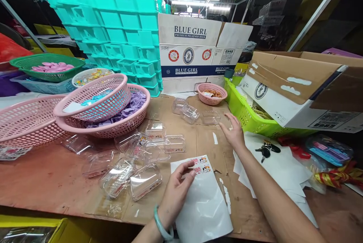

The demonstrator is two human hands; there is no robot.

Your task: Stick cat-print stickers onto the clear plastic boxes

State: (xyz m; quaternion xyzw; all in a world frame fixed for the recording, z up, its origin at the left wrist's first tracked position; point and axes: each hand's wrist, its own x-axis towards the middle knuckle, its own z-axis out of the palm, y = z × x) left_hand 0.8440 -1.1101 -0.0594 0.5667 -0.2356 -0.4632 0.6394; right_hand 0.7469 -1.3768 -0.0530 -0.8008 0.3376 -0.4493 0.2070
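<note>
My left hand [179,184], with a pale green bangle at the wrist, is over a white sticker sheet [205,205]. Its thumb and forefinger are apart, beside small printed cat stickers [204,164] at the sheet's top. I see nothing held between them. Farther forward, my right hand [234,133] reaches out with spread fingers. Its fingertips are close to a clear plastic box [210,117]; whether they touch it I cannot tell. Two more clear boxes [189,113] lie just left of that one. Several clear boxes with printed stickers [146,180] are scattered left of the sheet.
Pink baskets [102,131] with purple and blue pieces stand at left. A small pink basket [212,97] holds brown pieces. Turquoise bins [113,35] and a carton [190,53] rise behind. At right are a green crate [241,108], an open carton [283,95], keys [266,149] and paper sheets [279,176].
</note>
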